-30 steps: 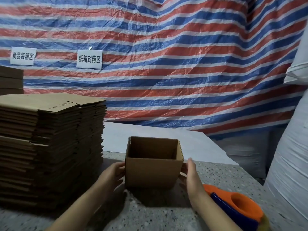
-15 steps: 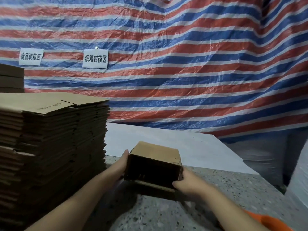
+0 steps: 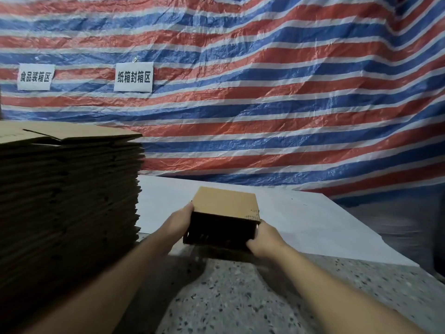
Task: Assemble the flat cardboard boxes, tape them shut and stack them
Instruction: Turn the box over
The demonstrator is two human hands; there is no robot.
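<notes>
Head view, box point(image 3: 224, 201) tipped, opening toward camera, both hands point(image 3: 179, 221) point(image 3: 263, 238) gripping

Speckled stone table point(image 3: 240, 297) bears flat cardboard stack point(image 3: 67, 201), white sheet point(image 3: 301, 225).

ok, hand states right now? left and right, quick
Left hand: grips the left side of the cardboard box.
Right hand: grips the box's right near corner.
</notes>
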